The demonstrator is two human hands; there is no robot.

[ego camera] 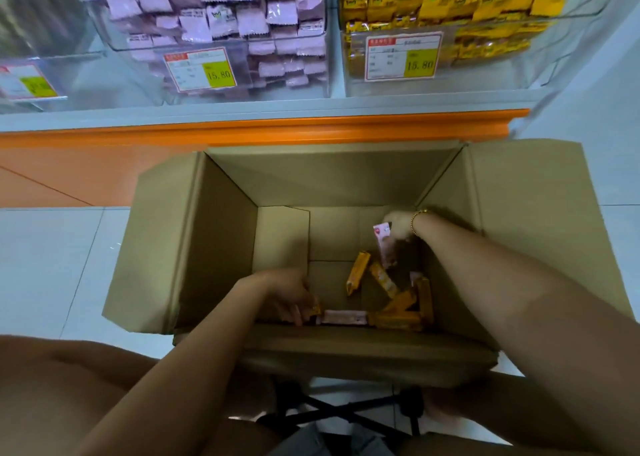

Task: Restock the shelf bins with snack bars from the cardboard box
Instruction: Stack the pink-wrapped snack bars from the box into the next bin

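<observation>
Both hands are down in the box (221,234), which sits open on the floor by the shelf. Left hand (282,294) is curled on a yellow bar (314,309) at the near wall. Right hand (398,225) pinches a pink bar (383,244) by its top end, w/ a bracelet (415,221) on the wrist. More yellow bars (358,272) lie on the box bottom. Up on the shelf, the pink bin (214,16) & yellow bin (450,9) look full.
</observation>
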